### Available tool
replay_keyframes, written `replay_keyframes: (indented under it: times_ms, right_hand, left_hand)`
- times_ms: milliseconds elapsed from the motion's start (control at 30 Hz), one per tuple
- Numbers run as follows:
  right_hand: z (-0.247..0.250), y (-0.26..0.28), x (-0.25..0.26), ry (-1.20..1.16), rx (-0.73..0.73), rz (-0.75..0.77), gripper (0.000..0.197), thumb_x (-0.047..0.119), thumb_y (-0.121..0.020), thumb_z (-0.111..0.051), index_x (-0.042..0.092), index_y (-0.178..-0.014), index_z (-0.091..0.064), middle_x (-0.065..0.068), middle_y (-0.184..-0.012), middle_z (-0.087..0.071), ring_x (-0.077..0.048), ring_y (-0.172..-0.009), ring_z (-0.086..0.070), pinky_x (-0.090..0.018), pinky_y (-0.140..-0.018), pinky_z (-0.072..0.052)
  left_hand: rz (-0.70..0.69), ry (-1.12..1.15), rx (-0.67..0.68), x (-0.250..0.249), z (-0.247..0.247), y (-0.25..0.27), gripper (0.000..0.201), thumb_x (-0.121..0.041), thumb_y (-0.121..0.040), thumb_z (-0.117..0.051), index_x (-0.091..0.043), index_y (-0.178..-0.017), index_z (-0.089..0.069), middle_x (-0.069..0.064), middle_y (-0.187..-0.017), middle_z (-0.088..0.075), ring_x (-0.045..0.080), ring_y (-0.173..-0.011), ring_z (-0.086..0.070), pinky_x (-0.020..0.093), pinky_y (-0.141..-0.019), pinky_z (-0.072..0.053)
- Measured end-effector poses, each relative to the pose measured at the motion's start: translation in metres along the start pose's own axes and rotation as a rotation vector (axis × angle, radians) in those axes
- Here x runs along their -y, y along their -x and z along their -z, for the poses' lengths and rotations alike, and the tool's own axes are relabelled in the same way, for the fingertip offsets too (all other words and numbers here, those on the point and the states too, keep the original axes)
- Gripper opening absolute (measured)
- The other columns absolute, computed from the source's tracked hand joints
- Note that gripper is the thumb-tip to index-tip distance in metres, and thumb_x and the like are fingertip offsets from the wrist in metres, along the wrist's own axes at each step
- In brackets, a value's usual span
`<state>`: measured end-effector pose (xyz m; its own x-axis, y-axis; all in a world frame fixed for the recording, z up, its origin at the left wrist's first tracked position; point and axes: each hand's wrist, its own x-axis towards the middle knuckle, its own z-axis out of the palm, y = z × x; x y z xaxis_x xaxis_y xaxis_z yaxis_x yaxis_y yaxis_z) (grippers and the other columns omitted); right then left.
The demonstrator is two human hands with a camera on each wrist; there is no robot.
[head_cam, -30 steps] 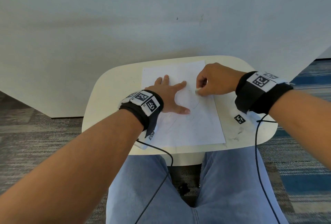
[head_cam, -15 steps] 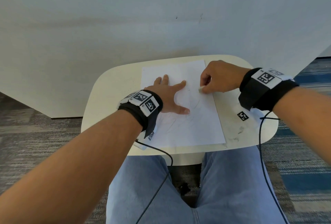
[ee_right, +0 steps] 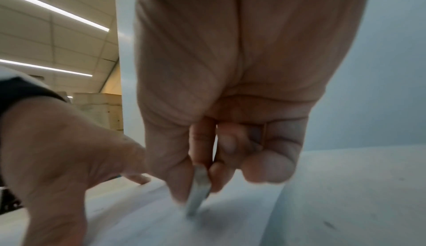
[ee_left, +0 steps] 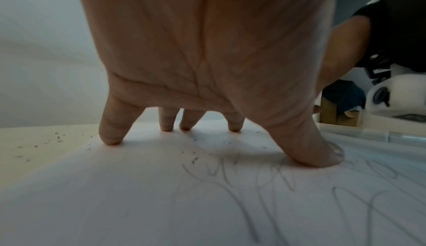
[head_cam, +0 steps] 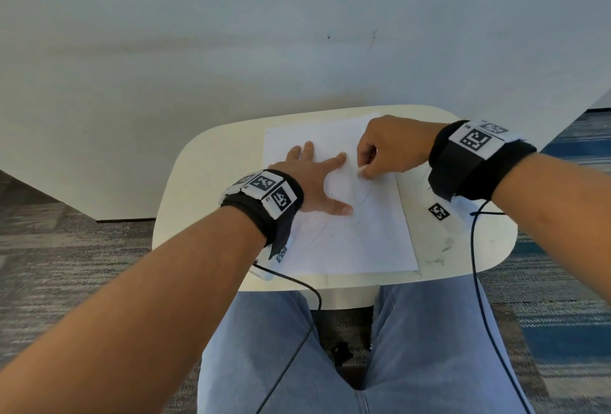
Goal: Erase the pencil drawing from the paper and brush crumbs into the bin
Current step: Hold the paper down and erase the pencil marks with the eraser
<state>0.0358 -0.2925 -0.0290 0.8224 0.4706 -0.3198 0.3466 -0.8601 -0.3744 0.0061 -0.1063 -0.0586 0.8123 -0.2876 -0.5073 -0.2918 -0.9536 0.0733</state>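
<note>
My left hand (head_cam: pixel 309 182) spreads flat on the white sheet of paper (head_cam: pixel 363 241), mid-frame on the bench (head_cam: pixel 205 182), pinning it. My right hand (head_cam: pixel 391 149) has its fingers (ee_right: pixel 175 182) clamped on the small pale eraser (ee_right: pixel 198 191), rubbing grey pencil lines (ee_left: pixel 265 186).

Small cream bench (head_cam: pixel 211 162) w/ rounded corners, up against a white wall (head_cam: pixel 231 49). Square b/w marker tag (head_cam: pixel 438 211) on bench, right side. Grey-striped carpet (head_cam: pixel 66 264) below, blue patches (head_cam: pixel 562 331) at right. Ceiling light strips (ee_right: pixel 57 11) overhead.

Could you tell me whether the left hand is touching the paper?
Touching: the left wrist view shows the left hand with fingertips planted on the paper.
</note>
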Motion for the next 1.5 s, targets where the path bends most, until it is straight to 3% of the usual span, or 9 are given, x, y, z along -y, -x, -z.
replay_keyframes:
  times_ms: [167, 333, 467, 633, 833, 1033, 1267, 1433, 1500]
  right_hand:
    - [-0.006, -0.004, 0.002, -0.013, -0.084, 0.029, 0.01, 0.025, -0.08, -0.072, 0.016, -0.079, -0.076, 0.003, -0.078, -0.072, -0.02, -0.078, -0.067, -0.035, -0.074, -0.057]
    - [-0.01, -0.001, 0.007, -0.024, 0.091, 0.039, 0.01, 0.034, -0.079, -0.074, 0.024, -0.077, -0.076, 0.007, -0.078, -0.072, -0.022, -0.074, -0.067, -0.036, -0.069, -0.056]
    - [-0.005, -0.005, 0.002, -0.047, -0.088, 0.02, 0.011, 0.028, -0.081, -0.074, 0.017, -0.082, -0.077, 0.004, -0.079, -0.072, -0.013, -0.07, -0.065, -0.031, -0.068, -0.054]
    - [-0.003, -0.004, -0.003, -0.256, 0.106, -0.033, 0.012, 0.027, -0.086, -0.071, 0.016, -0.088, -0.075, -0.003, -0.083, -0.072, -0.019, -0.058, -0.067, -0.03, -0.066, -0.059]
    - [-0.009, -0.021, -0.011, -0.61, -0.046, -0.268, 0.016, 0.014, -0.097, -0.056, 0.009, -0.083, -0.054, -0.01, -0.067, -0.047, -0.022, -0.051, -0.047, -0.033, -0.053, -0.051]
    - [-0.007, -0.023, -0.003, -0.706, -0.006, -0.294, 0.019, 0.007, -0.099, -0.052, 0.009, -0.08, -0.049, -0.007, -0.066, -0.041, -0.016, -0.054, -0.038, -0.032, -0.051, -0.041]
    - [-0.005, -0.022, -0.002, -0.673, 0.014, -0.317, 0.019, 0.009, -0.098, -0.052, 0.008, -0.08, -0.05, -0.008, -0.07, -0.043, -0.019, -0.056, -0.04, -0.033, -0.052, -0.044]
    - [-0.004, -0.022, 0.001, -0.672, 0.013, -0.324, 0.019, 0.008, -0.098, -0.053, 0.008, -0.079, -0.05, -0.009, -0.071, -0.042, -0.019, -0.057, -0.04, -0.033, -0.052, -0.043]
    - [-0.004, -0.021, 0.0, -0.674, 0.013, -0.324, 0.019, 0.01, -0.098, -0.053, 0.009, -0.08, -0.05, -0.008, -0.071, -0.043, -0.02, -0.057, -0.04, -0.033, -0.053, -0.044]
  left_hand:
    - [0.002, 0.003, 0.009, 0.001, 0.0, 0.0, 0.11, -0.085, -0.068, -0.057, -0.052, -0.15, 0.007, 0.009, -0.164, 0.015, 0.03, -0.151, 0.011, 0.059, -0.116, -0.021]
    - [-0.002, -0.001, 0.009, 0.001, -0.001, -0.001, 0.11, -0.085, -0.067, -0.058, -0.053, -0.15, 0.008, 0.01, -0.163, 0.015, 0.031, -0.15, 0.011, 0.061, -0.115, -0.021]
    - [0.001, 0.001, 0.006, 0.001, -0.001, -0.001, 0.11, -0.086, -0.067, -0.057, -0.053, -0.15, 0.007, 0.009, -0.163, 0.015, 0.03, -0.15, 0.011, 0.06, -0.115, -0.021]
    - [-0.002, 0.002, 0.021, 0.0, 0.001, 0.002, 0.111, -0.085, -0.067, -0.057, -0.05, -0.151, 0.005, 0.009, -0.164, 0.013, 0.031, -0.151, 0.008, 0.06, -0.115, -0.023]
    - [-0.127, -0.143, -0.217, -0.04, -0.005, 0.017, 0.079, -0.065, -0.087, -0.054, -0.017, -0.146, -0.034, 0.012, -0.153, -0.032, 0.028, -0.138, -0.034, 0.055, -0.105, -0.038]
    - [-0.203, -0.049, -0.026, -0.07, -0.037, 0.027, 0.104, -0.085, -0.083, -0.026, -0.024, -0.155, 0.019, 0.003, -0.161, 0.025, 0.02, -0.15, 0.016, 0.063, -0.116, 0.0]
    - [0.385, -0.023, 0.041, 0.024, -0.037, 0.054, 0.123, -0.095, -0.071, -0.013, -0.007, -0.153, 0.02, 0.01, -0.162, 0.022, 0.025, -0.15, 0.014, 0.062, -0.116, 0.002]
    - [-0.038, -0.064, -0.036, 0.014, -0.046, 0.073, 0.104, -0.088, -0.078, -0.01, -0.023, -0.153, 0.024, 0.001, -0.158, 0.032, 0.019, -0.149, 0.02, 0.058, -0.119, 0.003]
    - [0.049, -0.059, 0.016, 0.024, -0.05, 0.073, 0.108, -0.09, -0.077, -0.01, -0.02, -0.151, 0.026, 0.001, -0.158, 0.031, 0.017, -0.149, 0.02, 0.058, -0.118, 0.004]
